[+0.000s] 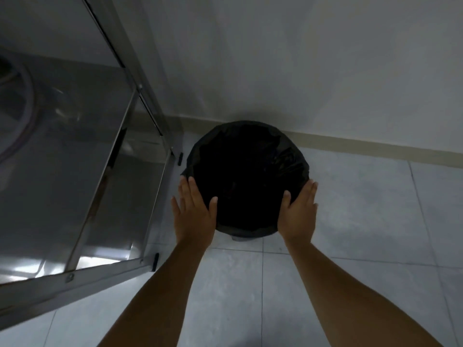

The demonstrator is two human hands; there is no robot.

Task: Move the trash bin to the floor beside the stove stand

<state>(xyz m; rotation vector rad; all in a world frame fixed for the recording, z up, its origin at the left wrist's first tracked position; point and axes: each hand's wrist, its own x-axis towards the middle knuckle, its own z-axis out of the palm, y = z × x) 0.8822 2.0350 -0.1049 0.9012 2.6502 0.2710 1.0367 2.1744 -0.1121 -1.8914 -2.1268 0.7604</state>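
Observation:
A round trash bin [246, 176] lined with a black bag stands on the pale tiled floor, close to the wall and just right of the steel stove stand [82, 171]. My left hand [194, 214] presses against the bin's near left rim, thumb over the edge. On the near right rim rests my right hand [299, 214], thumb likewise over the bag. Both hands clasp the bin from opposite sides. The bin's inside is dark and nothing in it can be made out.
The stand's leg with a black foot [180, 158] is a short gap from the bin's left side; another foot [155, 261] is nearer me. A white wall with a beige skirting [375, 146] runs behind. Tiled floor [363, 221] spreads right and toward me.

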